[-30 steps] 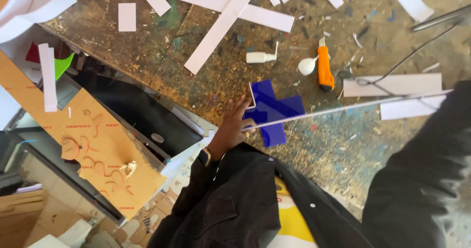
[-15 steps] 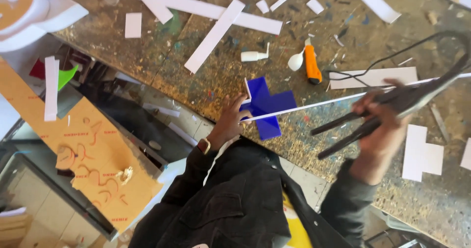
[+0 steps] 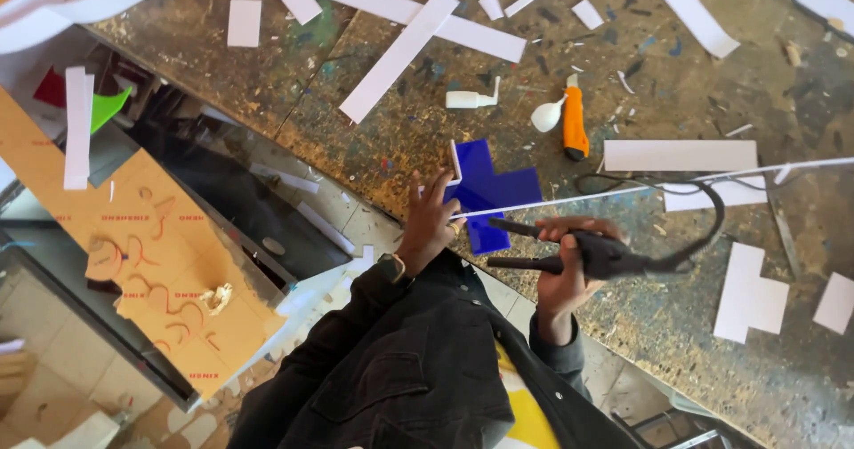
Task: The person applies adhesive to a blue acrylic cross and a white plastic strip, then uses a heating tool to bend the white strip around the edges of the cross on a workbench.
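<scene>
At the edge of a paint-spattered workbench, a blue plastic piece, stepped in outline and fitted with a white upright strip on its near-left side, is steadied by the left hand, whose fingers are spread and pressed against it rather than wrapped round it. A black two-armed tool with a trailing black cable is gripped in the closed right hand, its twin tips brought up to the blue piece's lower edge. A long thin white strip is seen running across the bench just above the tool, one end meeting the blue piece. The work is judged to be at the stage of aligning tool and part; a steady hold by the left hand and a careful placing of the tips at the joint would seem to be called for next.

The bench top is covered with white offcuts and strips, among them a broad white strip; an orange utility knife, a small white dispenser and a stepped white piece are also laid out. Below the bench, an orange cut-out sheet and a pale floor are visible.
</scene>
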